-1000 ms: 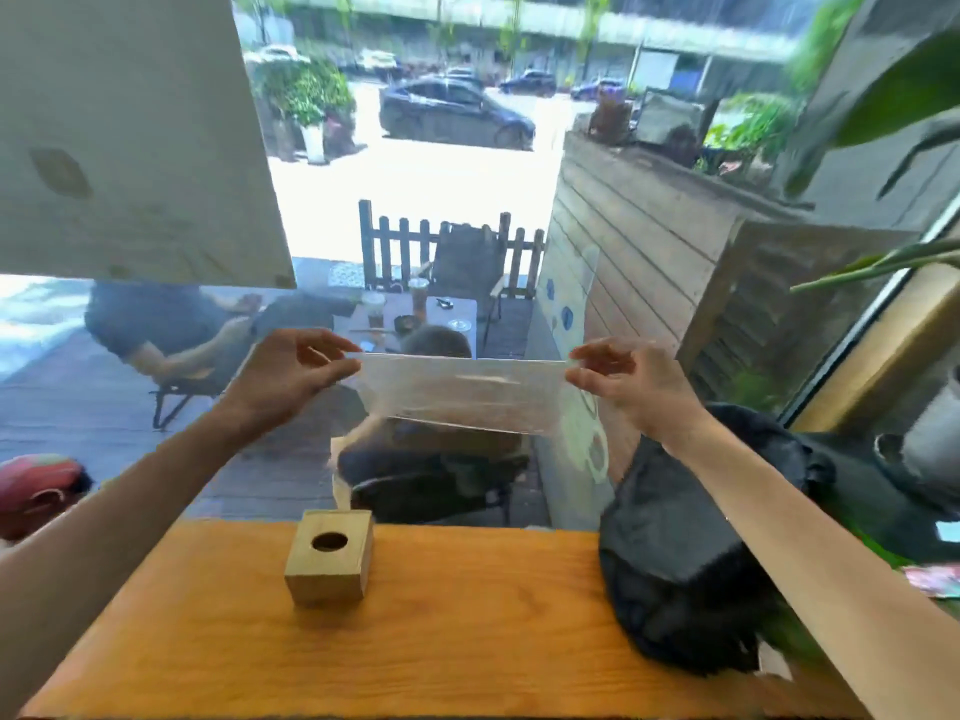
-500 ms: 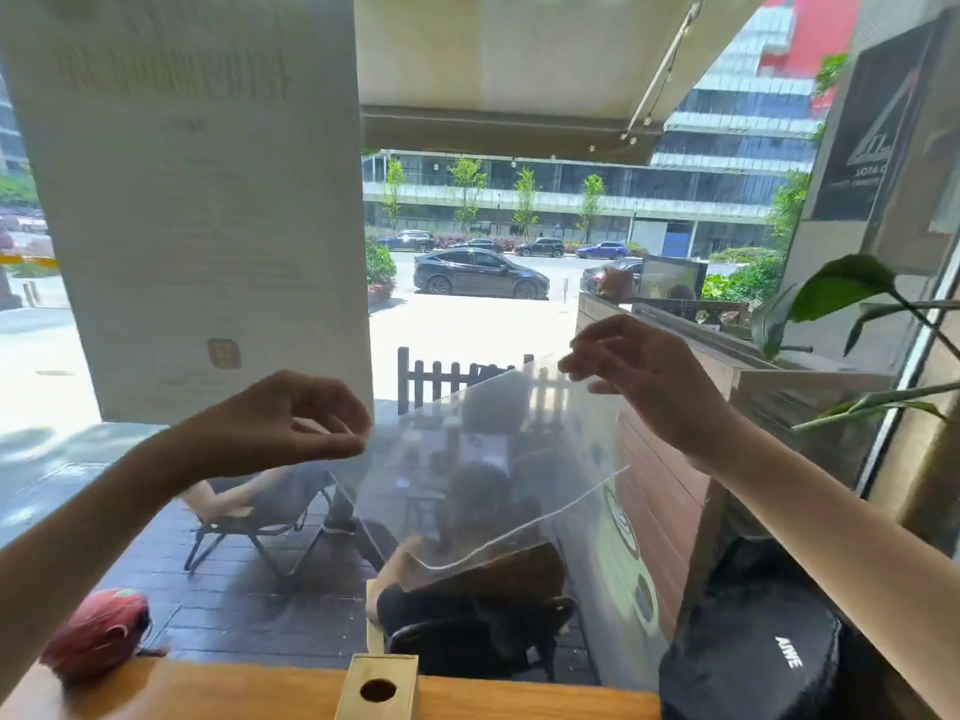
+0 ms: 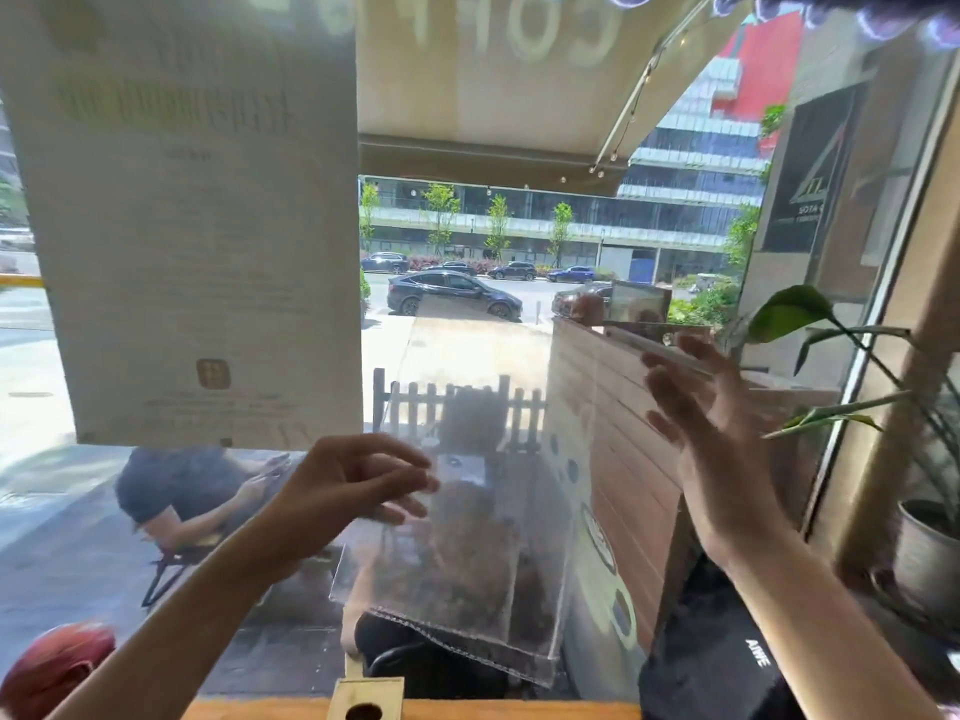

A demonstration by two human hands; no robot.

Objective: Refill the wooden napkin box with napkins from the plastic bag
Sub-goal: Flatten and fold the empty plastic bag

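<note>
Now see clear plastic bag [image 3: 457, 537] midair; L hand [image 3: 358, 491] pinching its left edge, R hand [image 3: 711, 439] spread open beside it, wooden napkin box [image 3: 366, 699] below.

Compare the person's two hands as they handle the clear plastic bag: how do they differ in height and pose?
The right hand is raised higher, fingers spread at the clear plastic bag's top edge. The left hand sits lower, fingers curled against the bag's side. Both are bare and touch the bag.

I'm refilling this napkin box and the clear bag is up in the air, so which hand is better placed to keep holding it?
Probably the left hand: its fingers pinch the plastic bag edge, while the right hand is spread open beside it. The wooden napkin box sits below.
</note>
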